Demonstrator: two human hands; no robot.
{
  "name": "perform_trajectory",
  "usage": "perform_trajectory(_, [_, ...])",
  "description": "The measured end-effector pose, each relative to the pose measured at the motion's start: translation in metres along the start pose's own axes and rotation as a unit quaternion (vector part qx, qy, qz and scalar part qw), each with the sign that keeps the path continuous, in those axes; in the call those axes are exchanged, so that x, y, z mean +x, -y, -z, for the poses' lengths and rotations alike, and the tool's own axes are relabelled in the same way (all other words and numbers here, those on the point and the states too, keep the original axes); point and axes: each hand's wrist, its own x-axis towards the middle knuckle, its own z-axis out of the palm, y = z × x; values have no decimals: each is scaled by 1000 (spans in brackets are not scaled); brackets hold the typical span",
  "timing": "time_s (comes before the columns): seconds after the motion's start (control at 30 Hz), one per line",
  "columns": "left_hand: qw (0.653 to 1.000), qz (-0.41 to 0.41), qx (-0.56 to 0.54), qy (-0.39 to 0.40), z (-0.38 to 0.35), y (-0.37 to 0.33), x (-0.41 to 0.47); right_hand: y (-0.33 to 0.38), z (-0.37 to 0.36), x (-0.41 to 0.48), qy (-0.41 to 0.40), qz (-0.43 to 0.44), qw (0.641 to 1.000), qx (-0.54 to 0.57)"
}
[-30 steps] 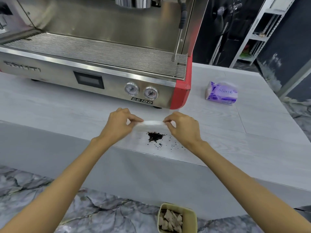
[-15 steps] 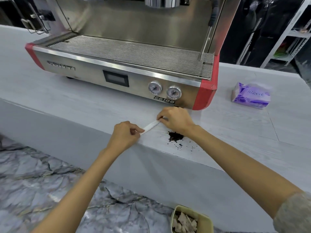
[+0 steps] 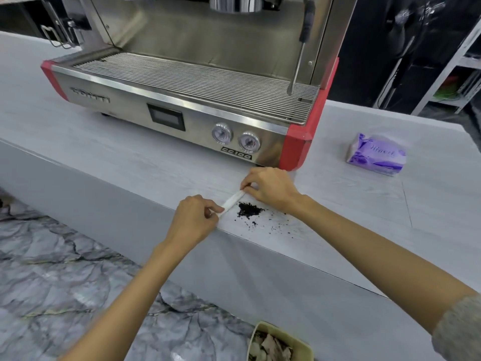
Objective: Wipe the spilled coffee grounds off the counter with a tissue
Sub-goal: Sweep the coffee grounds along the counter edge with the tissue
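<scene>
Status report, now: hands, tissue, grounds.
Left hand and right hand pinch opposite ends of folded tissue. Coffee grounds unwiped beside it, near counter edge. Nothing in the way.

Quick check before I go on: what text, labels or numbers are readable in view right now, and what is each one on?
"CC100": black badge under the two gauges on the espresso machine.
Embossed brand name on the machine's left front panel: too blurred to read for sure.
Purple tissue pack: script word, too blurred to read for sure.
Gauge dials: markings too small to read.
Small dark screen: blank.
</scene>
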Motion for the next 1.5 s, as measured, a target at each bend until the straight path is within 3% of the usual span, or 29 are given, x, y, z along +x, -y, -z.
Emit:
perform_trajectory(0.4, [1000, 22, 0, -1, -15, -26, -15, -13, 8, -18, 16, 2, 1000, 9])
perform_trajectory(0.73, [1000, -7, -27, -4, -58, -77, -51, -46, 20, -64, -7, -13, 1000, 11])
perform_trajectory(0.93, [998, -56, -3, 16, -88, -109, -69, -67, 32, -100, -8, -43, 999, 1])
perform_trajectory(1.07, [996, -47, -63, 32, -93, -121, -71, -75, 46, -115, -6, -68, 998, -7])
perform_trajectory(1.2, [993, -48, -106, -16, -75, -118, -54, -85, 64, -122, -51, -112, 992, 24])
perform_trajectory(1.33, [995, -75, -64, -28, -68, -115, -21, -89, 67, -112, -32, -131, 991, 7])
perform_trajectory(1.5, [996, -80, -21, 15, -82, -114, 7, -96, 54, -109, -20, -192, 981, 0])
